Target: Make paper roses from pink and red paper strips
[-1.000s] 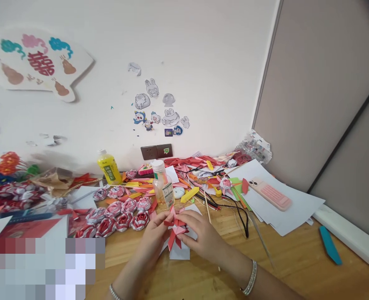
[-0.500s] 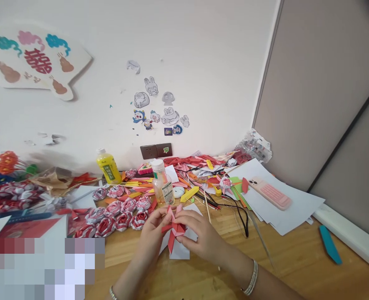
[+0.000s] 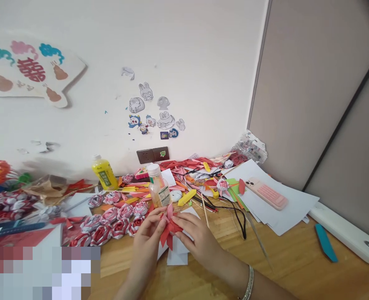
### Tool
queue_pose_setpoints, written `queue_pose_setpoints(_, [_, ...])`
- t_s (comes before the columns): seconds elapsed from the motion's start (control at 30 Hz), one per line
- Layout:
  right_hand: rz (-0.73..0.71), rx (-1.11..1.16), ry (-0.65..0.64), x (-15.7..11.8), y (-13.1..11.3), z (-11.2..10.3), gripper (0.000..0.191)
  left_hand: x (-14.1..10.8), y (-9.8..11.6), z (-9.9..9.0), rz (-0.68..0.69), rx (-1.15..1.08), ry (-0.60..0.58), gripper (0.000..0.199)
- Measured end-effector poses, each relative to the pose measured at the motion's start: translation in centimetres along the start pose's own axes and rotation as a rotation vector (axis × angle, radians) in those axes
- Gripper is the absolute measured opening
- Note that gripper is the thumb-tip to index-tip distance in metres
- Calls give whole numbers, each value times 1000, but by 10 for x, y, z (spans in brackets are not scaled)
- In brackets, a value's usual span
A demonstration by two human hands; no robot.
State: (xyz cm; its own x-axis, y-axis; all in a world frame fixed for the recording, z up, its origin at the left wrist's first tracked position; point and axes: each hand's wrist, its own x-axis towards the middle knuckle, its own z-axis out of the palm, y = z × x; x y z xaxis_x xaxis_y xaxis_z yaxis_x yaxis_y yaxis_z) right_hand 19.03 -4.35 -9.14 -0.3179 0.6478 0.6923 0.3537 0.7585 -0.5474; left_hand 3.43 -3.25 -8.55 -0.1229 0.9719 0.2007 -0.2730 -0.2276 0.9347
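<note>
Between my two hands is a red and pink folded paper piece [image 3: 171, 227], with pointed strips sticking out above and below. My left hand [image 3: 150, 233] pinches its left side, thumb in front. On the right side, my right hand [image 3: 193, 236] grips it with thumb and fingers. Some of the folds are hidden behind my fingers. White paper sheets [image 3: 177, 257] lie on the table beneath. Just behind my hands stands a clear bottle [image 3: 158, 187]. Several red-and-white paper roses [image 3: 120, 228] sit to the left of my left hand.
A yellow bottle [image 3: 105, 174] stands near the wall. Folded paper strips [image 3: 190, 163] are heaped along the back. At right, a phone [image 3: 267, 193] rests on white paper [image 3: 292, 214]; a black cord [image 3: 242, 221], a skewer [image 3: 204, 210] and a teal strip [image 3: 326, 243] lie nearby.
The folded paper has turned in my hands, so its strips point differently. Both hands still hold it. The whole view has shifted slightly.
</note>
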Motion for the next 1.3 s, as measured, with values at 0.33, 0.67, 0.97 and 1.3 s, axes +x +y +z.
queue_pose_setpoints(0.33, [-102, -61, -50, 5, 3, -10, 33, 8, 2, -1, -252, -47, -130, 43])
queue_pose_setpoints(0.67, [2, -10, -35, 3, 2, -10, 38, 10, 0, -9, -145, 102, -143, 28])
queue_pose_setpoints(0.97, [162, 173, 149, 2, -3, 4, 27, 2, -6, -3, -58, 155, -79, 26])
queue_pose_setpoints(1.3, [235, 260, 246, 7, -3, 0, 28, -2, 0, 3, -67, 126, -133, 24])
